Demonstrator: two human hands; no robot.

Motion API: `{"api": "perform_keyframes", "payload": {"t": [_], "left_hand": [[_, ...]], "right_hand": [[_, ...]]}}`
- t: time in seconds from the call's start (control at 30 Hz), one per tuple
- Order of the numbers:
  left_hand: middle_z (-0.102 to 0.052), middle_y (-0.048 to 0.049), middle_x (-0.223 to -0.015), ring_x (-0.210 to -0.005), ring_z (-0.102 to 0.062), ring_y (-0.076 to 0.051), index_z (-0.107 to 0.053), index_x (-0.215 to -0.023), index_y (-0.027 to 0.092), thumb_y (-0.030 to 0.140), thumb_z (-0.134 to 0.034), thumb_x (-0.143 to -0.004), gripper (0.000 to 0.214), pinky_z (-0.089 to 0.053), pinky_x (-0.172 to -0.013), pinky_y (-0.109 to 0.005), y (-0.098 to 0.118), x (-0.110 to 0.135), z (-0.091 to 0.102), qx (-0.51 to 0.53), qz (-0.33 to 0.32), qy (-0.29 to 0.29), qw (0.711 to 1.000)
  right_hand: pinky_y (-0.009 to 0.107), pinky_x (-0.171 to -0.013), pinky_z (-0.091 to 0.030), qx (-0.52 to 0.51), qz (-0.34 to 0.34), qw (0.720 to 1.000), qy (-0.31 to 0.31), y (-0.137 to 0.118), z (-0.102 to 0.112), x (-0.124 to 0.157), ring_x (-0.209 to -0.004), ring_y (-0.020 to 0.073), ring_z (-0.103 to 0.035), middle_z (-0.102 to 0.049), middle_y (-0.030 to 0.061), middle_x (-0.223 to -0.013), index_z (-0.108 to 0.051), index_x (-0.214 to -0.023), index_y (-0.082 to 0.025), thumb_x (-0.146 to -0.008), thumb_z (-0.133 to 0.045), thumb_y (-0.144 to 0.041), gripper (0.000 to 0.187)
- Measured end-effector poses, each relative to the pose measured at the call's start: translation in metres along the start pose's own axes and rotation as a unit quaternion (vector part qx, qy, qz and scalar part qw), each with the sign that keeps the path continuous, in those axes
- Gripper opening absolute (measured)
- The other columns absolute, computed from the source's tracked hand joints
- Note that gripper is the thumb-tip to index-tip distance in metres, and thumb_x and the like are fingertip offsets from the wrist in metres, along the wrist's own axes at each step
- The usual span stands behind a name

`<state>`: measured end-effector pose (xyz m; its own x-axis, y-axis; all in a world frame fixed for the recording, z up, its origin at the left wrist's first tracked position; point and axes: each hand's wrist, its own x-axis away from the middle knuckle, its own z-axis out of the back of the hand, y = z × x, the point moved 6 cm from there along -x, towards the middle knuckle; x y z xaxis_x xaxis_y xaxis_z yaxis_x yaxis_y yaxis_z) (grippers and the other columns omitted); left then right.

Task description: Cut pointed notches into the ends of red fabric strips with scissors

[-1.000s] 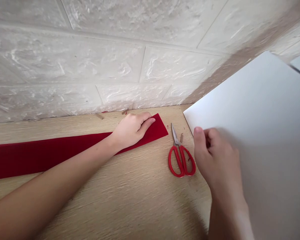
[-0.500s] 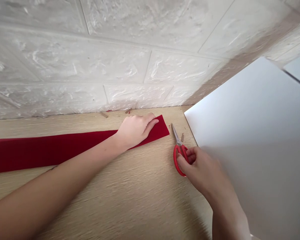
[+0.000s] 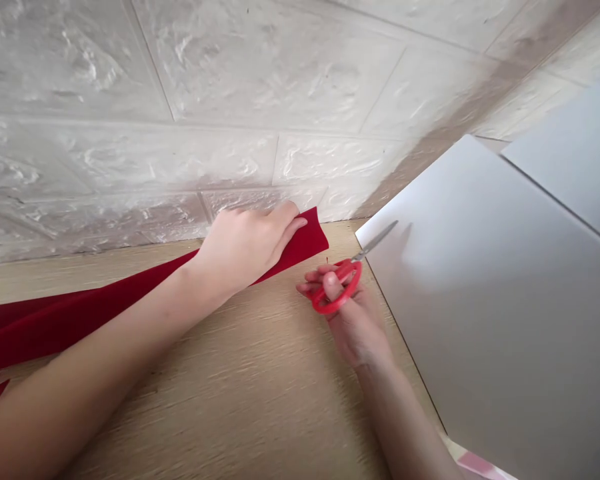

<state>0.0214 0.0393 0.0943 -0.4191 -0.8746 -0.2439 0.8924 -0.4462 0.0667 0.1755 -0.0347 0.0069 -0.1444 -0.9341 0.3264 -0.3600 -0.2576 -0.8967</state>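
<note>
Along the foot of a white embossed brick panel [image 3: 230,87], a red felt strip [image 3: 303,250] is being pressed to the wooden tabletop [image 3: 260,400] by the left hand [image 3: 243,250], its fingers [image 3: 285,223] laid flat and close together. Red-handled scissors [image 3: 336,288] are gripped by the right hand [image 3: 347,327], fingers [image 3: 316,288] hooked through the handles, blades [image 3: 377,240] angled over a white board [image 3: 480,320], just beside the strip's end.

We find the felt strip [image 3: 65,327] on the wood-grain tabletop [image 3: 260,393] at lower left, under the left hand [image 3: 243,250], at the foot of the brick-pattern wall panelling [image 3: 180,87]; the board [image 3: 490,320] occupies the right of the frame, with the scissors [image 3: 336,287] in the right hand [image 3: 355,327] just beside its edge
</note>
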Motion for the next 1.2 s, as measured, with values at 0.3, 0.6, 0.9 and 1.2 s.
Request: {"api": "perform_keyframes", "payload": {"t": [0.3,0.6,0.9,1.2], "left_hand": [[-0.063,-0.004,-0.063,-0.053,-0.056,-0.019,-0.069,-0.095,0.02,0.035,-0.044,-0.105,0.031,-0.021,-0.052,-0.032,-0.013,-0.01,0.03,-0.113,-0.089,-0.09,0.986],[-0.057,0.0007,-0.062,-0.051,-0.046,-0.014,-0.064,-0.088,0.018,0.033,-0.045,-0.105,0.029,-0.029,-0.055,-0.029,-0.014,0.007,-0.006,0.109,-0.065,-0.062,0.99],[-0.05,0.0041,-0.057,-0.05,-0.041,-0.009,-0.048,-0.072,0.02,0.032,-0.046,-0.103,0.033,-0.031,-0.054,-0.026,-0.021,0.002,-0.017,0.308,-0.024,-0.017,0.951],[-0.044,0.0049,-0.055,-0.049,-0.038,-0.009,-0.041,-0.069,0.021,0.029,-0.048,-0.102,0.035,-0.03,-0.054,-0.027,-0.037,-0.001,0.007,0.251,0.015,0.042,0.967]], "right_hand": [[0.033,-0.077,-0.055,-0.097,0.008,0.993,-0.071,0.019,-0.065,-0.012,-0.072,0.015,-0.066,-0.071,-0.0016,-0.074,-0.07,-0.082,-0.022,-0.068,-0.092,-0.05,0.038],[0.03,-0.069,-0.052,-0.061,0.041,0.997,0.006,0.009,-0.042,-0.008,-0.068,0.0133,-0.066,-0.073,-0.0011,-0.079,-0.074,-0.081,-0.021,-0.072,-0.088,-0.039,0.025],[0.03,-0.061,-0.052,-0.007,0.089,0.992,0.084,-0.006,-0.017,-0.016,-0.058,0.0135,-0.063,-0.071,-0.0006,-0.066,-0.071,-0.077,-0.019,-0.069,-0.089,-0.045,0.032],[0.036,-0.064,-0.059,0.025,-0.007,0.995,-0.091,0.0,-0.036,0.004,-0.049,0.0126,-0.05,-0.051,-0.0057,-0.057,-0.061,-0.079,-0.023,-0.083,-0.069,-0.076,0.055]]}}
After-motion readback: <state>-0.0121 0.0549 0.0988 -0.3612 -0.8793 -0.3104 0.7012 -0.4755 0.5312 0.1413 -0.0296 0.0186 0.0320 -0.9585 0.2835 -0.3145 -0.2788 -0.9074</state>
